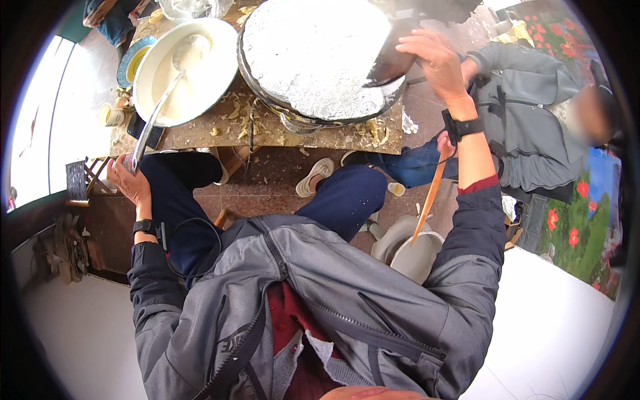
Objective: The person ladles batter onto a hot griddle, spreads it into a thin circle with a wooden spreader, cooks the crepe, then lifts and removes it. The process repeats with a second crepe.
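At the left, my left hand (130, 180) is closed around the end of a long metal ladle (159, 105). The ladle's head rests in a large white bowl (223, 87) of pale, creamy liquid. Beside the bowl is a round griddle (280, 107), its top covered by a white, uneven layer (313, 57). Over the griddle's right edge, my right hand (437, 63) grips a dark, smooth, curved piece (390, 60). That piece is partly blurred, and its exact kind is unclear. My right thumb is hidden.
Yellowish scraps litter the wooden table (193, 139). A blue-rimmed dish (133, 60) and a paper cup (109, 117) stand left of the bowl. At right sits another person (533, 113), one hand near an orange-brown stick (429, 200) that slants into a pale bucket (417, 257).
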### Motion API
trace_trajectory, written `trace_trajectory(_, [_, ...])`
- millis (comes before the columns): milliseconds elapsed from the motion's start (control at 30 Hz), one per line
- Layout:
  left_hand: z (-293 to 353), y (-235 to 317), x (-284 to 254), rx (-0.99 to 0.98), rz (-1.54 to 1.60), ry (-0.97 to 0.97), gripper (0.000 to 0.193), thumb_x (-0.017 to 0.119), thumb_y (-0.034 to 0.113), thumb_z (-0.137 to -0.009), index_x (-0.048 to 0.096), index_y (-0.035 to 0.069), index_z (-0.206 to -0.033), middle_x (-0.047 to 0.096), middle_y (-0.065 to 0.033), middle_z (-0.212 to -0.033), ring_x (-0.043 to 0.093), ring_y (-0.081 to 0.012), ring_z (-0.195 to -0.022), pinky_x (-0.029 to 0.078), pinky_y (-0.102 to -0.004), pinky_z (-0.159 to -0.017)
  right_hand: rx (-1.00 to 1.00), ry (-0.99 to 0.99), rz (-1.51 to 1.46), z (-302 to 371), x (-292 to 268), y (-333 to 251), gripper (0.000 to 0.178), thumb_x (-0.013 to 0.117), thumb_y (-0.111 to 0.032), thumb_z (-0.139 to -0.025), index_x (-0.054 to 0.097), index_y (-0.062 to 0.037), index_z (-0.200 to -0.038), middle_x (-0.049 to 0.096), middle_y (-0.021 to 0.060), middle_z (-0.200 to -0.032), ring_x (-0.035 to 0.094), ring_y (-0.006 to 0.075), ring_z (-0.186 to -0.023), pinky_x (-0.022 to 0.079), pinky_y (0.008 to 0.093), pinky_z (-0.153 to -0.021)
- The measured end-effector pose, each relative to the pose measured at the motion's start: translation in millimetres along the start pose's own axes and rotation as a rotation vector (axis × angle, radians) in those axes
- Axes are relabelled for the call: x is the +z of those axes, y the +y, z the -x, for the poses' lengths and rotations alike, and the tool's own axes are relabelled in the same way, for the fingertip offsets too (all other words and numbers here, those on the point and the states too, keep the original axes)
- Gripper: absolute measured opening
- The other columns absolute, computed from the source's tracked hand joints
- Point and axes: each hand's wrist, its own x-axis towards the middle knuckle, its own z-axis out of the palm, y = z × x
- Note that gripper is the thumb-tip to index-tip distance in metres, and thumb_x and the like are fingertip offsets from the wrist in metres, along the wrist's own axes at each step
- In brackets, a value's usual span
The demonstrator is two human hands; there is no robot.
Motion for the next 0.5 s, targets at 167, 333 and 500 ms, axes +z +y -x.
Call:
trace_trajectory(167, [2, -16, 7, -0.002, 0.03, -0.012, 0.026, 0.057, 0.024, -0.095, 0.059, 0.004, -0.112, 0.04, -0.0201, -0.129, 0.039, -0.0335, -0.123, 0.039, -0.0416, -0.099, 0.489, -0.101, -0.006, 15, -17, -38, 0.028, 0.061, -0.009, -0.083, 0.065, -0.0092, -0.11, 0.068, 0.0122, -0.103, 0.063, 0.0323, -0.099, 0.05, 0.0369, -0.083])
trace_trajectory(333, [2, -24, 9, -0.014, 0.085, -0.005, 0.03, 0.056, 0.028, -0.096, 0.058, 0.003, -0.113, 0.042, -0.0197, -0.127, 0.039, -0.0336, -0.122, 0.04, -0.0414, -0.098, 0.912, -0.039, -0.063, 52, 0, -62, 0.029, 0.065, -0.023, -0.076, 0.063, 0.0026, -0.09, 0.065, 0.0194, -0.077, 0.065, 0.0313, -0.07, 0.05, 0.0392, -0.067])
trace_trajectory(500, [-1, -22, 10, -0.021, 0.156, 0.023, 0.028, 0.057, 0.024, -0.095, 0.058, 0.002, -0.113, 0.042, -0.0202, -0.127, 0.043, -0.0314, -0.116, 0.05, -0.036, -0.084, 1.375, 0.007, -0.16, 83, 29, -81, 0.036, 0.065, -0.028, -0.067, 0.05, 0.0043, -0.063, 0.054, 0.019, -0.058, 0.055, 0.0252, -0.057, 0.045, 0.0422, -0.059])
